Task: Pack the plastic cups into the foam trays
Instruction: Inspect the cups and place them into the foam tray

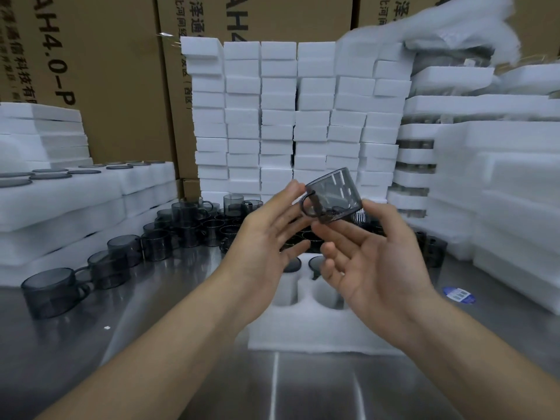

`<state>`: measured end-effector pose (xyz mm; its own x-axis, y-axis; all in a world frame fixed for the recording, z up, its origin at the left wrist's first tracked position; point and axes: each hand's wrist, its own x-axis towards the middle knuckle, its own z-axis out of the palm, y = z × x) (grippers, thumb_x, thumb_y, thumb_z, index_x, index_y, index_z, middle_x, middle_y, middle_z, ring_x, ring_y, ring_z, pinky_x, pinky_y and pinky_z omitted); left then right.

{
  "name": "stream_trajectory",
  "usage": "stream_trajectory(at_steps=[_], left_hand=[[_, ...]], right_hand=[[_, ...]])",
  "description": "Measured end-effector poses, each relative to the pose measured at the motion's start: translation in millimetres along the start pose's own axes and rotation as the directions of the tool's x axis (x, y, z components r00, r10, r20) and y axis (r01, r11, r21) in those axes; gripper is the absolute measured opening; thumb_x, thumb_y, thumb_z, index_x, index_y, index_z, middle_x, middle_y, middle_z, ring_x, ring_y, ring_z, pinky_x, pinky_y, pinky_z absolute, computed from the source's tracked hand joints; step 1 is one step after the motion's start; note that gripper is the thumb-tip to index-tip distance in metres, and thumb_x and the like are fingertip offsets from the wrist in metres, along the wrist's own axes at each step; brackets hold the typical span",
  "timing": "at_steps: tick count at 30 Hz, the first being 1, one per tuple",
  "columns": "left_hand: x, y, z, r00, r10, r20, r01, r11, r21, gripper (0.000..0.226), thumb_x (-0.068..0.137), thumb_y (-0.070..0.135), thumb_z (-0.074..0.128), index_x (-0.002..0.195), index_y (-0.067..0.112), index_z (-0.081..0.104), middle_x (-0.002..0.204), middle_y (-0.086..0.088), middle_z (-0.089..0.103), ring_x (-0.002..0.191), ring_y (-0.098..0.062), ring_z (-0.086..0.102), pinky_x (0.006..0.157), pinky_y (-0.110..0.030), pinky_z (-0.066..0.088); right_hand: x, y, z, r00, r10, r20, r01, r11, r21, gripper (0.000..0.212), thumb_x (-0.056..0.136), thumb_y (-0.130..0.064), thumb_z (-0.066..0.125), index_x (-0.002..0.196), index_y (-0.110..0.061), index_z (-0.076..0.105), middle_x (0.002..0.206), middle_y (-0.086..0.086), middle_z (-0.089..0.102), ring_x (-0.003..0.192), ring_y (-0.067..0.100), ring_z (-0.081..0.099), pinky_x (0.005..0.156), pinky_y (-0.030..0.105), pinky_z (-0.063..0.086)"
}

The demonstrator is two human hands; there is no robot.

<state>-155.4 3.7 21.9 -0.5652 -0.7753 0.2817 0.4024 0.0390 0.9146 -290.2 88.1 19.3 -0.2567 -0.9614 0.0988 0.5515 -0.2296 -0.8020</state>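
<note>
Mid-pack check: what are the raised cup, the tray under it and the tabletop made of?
Raised cup: smoky grey see-through plastic, glossy with bright highlights. Foam tray: white matte foam, fuzzy cut edges, probably polyethylene. Tabletop: likely brushed stainless steel; it shows streaky reflections.

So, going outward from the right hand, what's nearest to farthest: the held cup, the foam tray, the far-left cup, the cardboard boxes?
1. Held cup, pinched by the right hand.
2. Foam tray, just underneath.
3. Far-left cup, low on the left.
4. Cardboard boxes, at the very back.
</note>
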Motion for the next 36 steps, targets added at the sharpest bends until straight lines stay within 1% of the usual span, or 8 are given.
stream_trajectory(at_steps=[4, 9, 13, 18, 21, 26, 30, 36], left_hand=[[0.5, -3.2, -0.1, 0.999, -0.007, 0.031, 0.006, 0.999, 0.045, 0.039, 0.090, 0.061, 0.064, 0.111, 0.034, 0.084, 0.123, 0.009, 0.079, 0.106, -0.003, 0.071, 0.109, -0.042, 0.043], [0.8, -3.9, -1.7, 1.000, 0.018, 0.003, -0.018, 0.999, 0.042, 0.034, 0.095, 0.055, 0.066, 0.109, 0.030, 0.085, 0.119, 0.006, 0.080, 0.100, -0.003, 0.070, 0.097, -0.037, 0.044], [0.0, -2.6, -1.2, 1.000, 0.019, 0.022, -0.020, 0.999, 0.050, 0.035, 0.092, 0.059, 0.065, 0.105, 0.033, 0.085, 0.114, 0.010, 0.080, 0.096, 0.000, 0.070, 0.094, -0.036, 0.043], [2.9, 0.9, -6.0, 0.996, 0.044, 0.083, -0.044, 0.999, 0.009, 0.038, 0.100, 0.057, 0.058, 0.122, 0.036, 0.081, 0.131, 0.009, 0.076, 0.117, -0.004, 0.069, 0.101, -0.039, 0.044], [4.3, -0.2, -6.8, 0.994, 0.039, 0.107, -0.046, 0.997, 0.064, 0.041, 0.100, 0.062, 0.057, 0.126, 0.039, 0.079, 0.133, 0.009, 0.075, 0.121, -0.008, 0.067, 0.111, -0.045, 0.040], [8.3, -8.2, -8.8, 0.997, 0.071, 0.042, -0.075, 0.992, 0.096, 0.047, 0.101, 0.061, 0.061, 0.131, 0.029, 0.077, 0.133, 0.004, 0.076, 0.112, -0.005, 0.068, 0.103, -0.039, 0.044], [9.0, -12.0, -9.6, 0.997, 0.080, -0.001, -0.079, 0.991, 0.110, 0.046, 0.097, 0.061, 0.067, 0.125, 0.026, 0.079, 0.126, 0.004, 0.078, 0.108, -0.005, 0.070, 0.100, -0.039, 0.045], [8.2, -6.3, -10.5, 0.997, 0.071, 0.037, -0.073, 0.995, 0.061, 0.048, 0.095, 0.058, 0.069, 0.126, 0.023, 0.078, 0.127, 0.002, 0.077, 0.107, -0.007, 0.071, 0.098, -0.035, 0.048]], right_hand=[[0.4, 5.7, 0.9, 0.999, 0.040, 0.030, -0.039, 0.998, -0.044, 0.050, 0.094, -0.053, 0.063, 0.088, -0.008, 0.086, 0.098, 0.011, 0.078, 0.063, 0.015, 0.064, 0.056, 0.024, 0.056], [-1.1, 5.7, 1.6, 0.999, -0.001, 0.042, 0.005, 0.996, -0.089, 0.046, 0.091, -0.054, 0.068, 0.114, -0.015, 0.079, 0.102, 0.011, 0.078, 0.072, 0.016, 0.069, 0.062, 0.026, 0.058], [-2.0, 7.4, 2.1, 0.998, -0.007, 0.064, 0.014, 0.994, -0.104, 0.038, 0.084, -0.049, 0.075, 0.106, -0.019, 0.083, 0.101, 0.009, 0.077, 0.072, 0.014, 0.068, 0.063, 0.025, 0.057], [1.0, 4.9, 1.9, 0.997, 0.053, 0.055, -0.050, 0.997, -0.062, 0.054, 0.084, -0.063, 0.070, 0.095, -0.013, 0.083, 0.094, 0.006, 0.076, 0.067, 0.014, 0.067, 0.061, 0.026, 0.055], [2.5, 6.7, 2.2, 0.996, 0.085, 0.039, -0.080, 0.990, -0.116, 0.063, 0.089, -0.072, 0.062, 0.101, -0.012, 0.079, 0.098, 0.006, 0.078, 0.067, 0.014, 0.068, 0.062, 0.026, 0.053], [-0.8, 4.7, 1.4, 0.993, 0.059, 0.099, -0.052, 0.996, -0.071, 0.060, 0.092, -0.057, 0.065, 0.128, -0.009, 0.073, 0.123, 0.012, 0.077, 0.088, 0.020, 0.075, 0.067, 0.028, 0.058], [-1.8, 3.7, 0.4, 0.993, 0.026, 0.119, -0.021, 0.999, -0.039, 0.054, 0.088, -0.039, 0.069, 0.133, -0.009, 0.071, 0.121, 0.014, 0.076, 0.085, 0.020, 0.073, 0.065, 0.027, 0.059], [1.5, 7.8, 2.2, 0.994, 0.082, 0.073, -0.071, 0.988, -0.136, 0.062, 0.091, -0.058, 0.064, 0.124, -0.007, 0.074, 0.107, 0.010, 0.078, 0.074, 0.016, 0.070, 0.063, 0.027, 0.054]])
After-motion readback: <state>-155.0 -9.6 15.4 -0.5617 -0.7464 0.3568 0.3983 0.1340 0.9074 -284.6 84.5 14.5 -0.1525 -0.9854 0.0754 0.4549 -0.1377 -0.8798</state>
